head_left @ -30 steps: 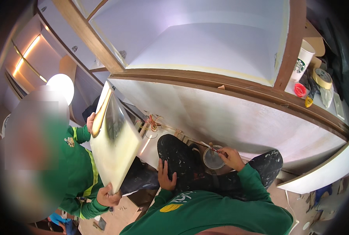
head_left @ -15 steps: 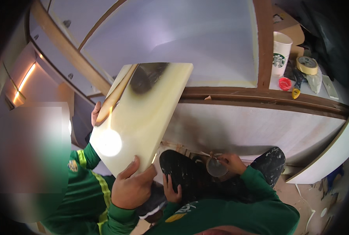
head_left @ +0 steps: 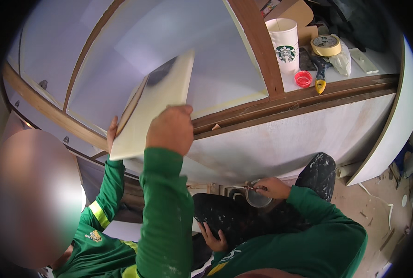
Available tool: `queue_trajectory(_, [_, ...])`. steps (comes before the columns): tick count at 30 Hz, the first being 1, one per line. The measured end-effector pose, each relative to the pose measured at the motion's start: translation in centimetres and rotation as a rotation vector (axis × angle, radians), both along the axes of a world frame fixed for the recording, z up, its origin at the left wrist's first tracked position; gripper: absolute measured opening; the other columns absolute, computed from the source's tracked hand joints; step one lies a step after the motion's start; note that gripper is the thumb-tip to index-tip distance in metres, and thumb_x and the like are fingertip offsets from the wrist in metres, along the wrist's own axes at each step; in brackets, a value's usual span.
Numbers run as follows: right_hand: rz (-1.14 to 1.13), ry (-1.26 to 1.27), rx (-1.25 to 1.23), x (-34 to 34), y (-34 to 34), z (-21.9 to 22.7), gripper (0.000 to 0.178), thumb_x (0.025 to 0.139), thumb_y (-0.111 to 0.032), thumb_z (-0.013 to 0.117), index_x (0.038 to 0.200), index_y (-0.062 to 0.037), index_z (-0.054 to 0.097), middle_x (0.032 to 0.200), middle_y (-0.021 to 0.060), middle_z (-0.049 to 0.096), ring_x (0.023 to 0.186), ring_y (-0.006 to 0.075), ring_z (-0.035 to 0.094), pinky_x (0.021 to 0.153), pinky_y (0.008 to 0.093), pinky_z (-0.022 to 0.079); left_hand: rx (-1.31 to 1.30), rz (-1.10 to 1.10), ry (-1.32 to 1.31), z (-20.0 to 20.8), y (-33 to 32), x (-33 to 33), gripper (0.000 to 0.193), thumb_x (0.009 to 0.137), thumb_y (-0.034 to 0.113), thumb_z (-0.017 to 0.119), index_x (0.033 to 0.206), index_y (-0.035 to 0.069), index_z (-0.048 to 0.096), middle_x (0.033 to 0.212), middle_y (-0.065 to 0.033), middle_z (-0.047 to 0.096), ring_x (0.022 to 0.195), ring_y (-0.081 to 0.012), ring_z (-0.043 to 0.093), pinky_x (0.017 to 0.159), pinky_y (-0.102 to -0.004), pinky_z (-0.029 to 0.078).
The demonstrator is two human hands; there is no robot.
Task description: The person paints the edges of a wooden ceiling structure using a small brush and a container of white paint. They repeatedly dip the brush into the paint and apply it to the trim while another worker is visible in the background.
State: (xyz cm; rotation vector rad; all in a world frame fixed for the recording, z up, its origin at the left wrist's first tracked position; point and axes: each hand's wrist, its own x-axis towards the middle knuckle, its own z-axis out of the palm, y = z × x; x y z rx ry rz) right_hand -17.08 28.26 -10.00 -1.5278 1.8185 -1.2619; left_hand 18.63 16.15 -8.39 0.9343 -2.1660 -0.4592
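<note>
My left hand (head_left: 212,237) lies on my dark, paint-spattered trouser leg (head_left: 216,208), its fingers spread and holding nothing. In my right hand (head_left: 275,187) is a thin brush-like tool (head_left: 258,187), gripped between the fingers above a round clear tub (head_left: 258,199) near my knees. The tub's contents are hard to make out. On my left, a person in a green sleeve (head_left: 165,199) holds a cream panel (head_left: 144,111) with a dark scorched-looking patch. One of that person's hands (head_left: 170,129) is at its near edge, the other (head_left: 112,132) at its far left edge.
On a shelf at upper right stand a white paper cup (head_left: 280,39), a red cap (head_left: 303,79), a yellow-ended tool (head_left: 321,86) and a tape roll (head_left: 338,48). A brown wooden ledge (head_left: 304,101) runs across a pale board (head_left: 285,134). Scraps litter the floor (head_left: 373,204) at right.
The view has swung to the right. The other person's near hand has gone up along the panel, which is turned more edge-on. My right hand stays by the tub, my left on my leg.
</note>
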Motion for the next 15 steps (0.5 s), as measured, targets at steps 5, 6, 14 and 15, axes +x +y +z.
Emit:
queue_trajectory(5, [0.000, 0.054, -0.042, 0.0, -0.3, 0.4, 0.025, 0.099, -0.024, 0.068, 0.116, -0.0065, 0.075, 0.104, 0.0186, 0.073, 0.090, 0.0411, 0.069, 0.079, 0.0476, 0.055, -0.006, 0.014, -0.002, -0.3, 0.1, 0.0, 0.073, 0.094, 0.021, 0.065, 0.159, 0.001, 0.042, 0.169, -0.0282, 0.031, 0.153, -0.0472, 0.036, 0.123, -0.0497, 0.033])
queue_trajectory(6, [-0.007, 0.101, -0.042, -0.1, -0.3, 0.5, 0.026, 0.099, -0.024, 0.068, 0.116, -0.0059, 0.075, 0.104, 0.0185, 0.073, 0.089, 0.0414, 0.069, 0.078, 0.0474, 0.055, -0.005, 0.032, -0.010, -0.3, 0.1, 0.0, 0.073, 0.093, 0.019, 0.065, 0.160, 0.001, 0.041, 0.169, -0.0279, 0.031, 0.154, -0.0461, 0.036, 0.124, -0.0491, 0.032])
queue_trajectory(14, [-0.007, -0.052, 0.009, 0.3, -0.6, 1.6, 0.025, 0.097, -0.023, 0.072, 0.113, -0.0050, 0.075, 0.100, 0.0175, 0.073, 0.083, 0.0362, 0.070, 0.075, 0.0451, 0.055, 0.051, 0.057, -0.060, 0.2, -0.2, 0.8, 0.078, 0.088, 0.022, 0.075, 0.157, 0.002, 0.045, 0.167, -0.0285, 0.033, 0.152, -0.0466, 0.038, 0.124, -0.0505, 0.031])
queue_trajectory(15, [-0.019, -0.066, 0.050, 0.3, -0.6, 1.7, 0.024, 0.096, -0.022, 0.072, 0.113, -0.0051, 0.075, 0.099, 0.0173, 0.073, 0.082, 0.0354, 0.070, 0.074, 0.0448, 0.055, 0.061, 0.052, -0.051, 0.2, -0.2, 0.8, 0.078, 0.087, 0.022, 0.075, 0.157, 0.002, 0.046, 0.167, -0.0290, 0.033, 0.151, -0.0466, 0.038, 0.124, -0.0503, 0.031])
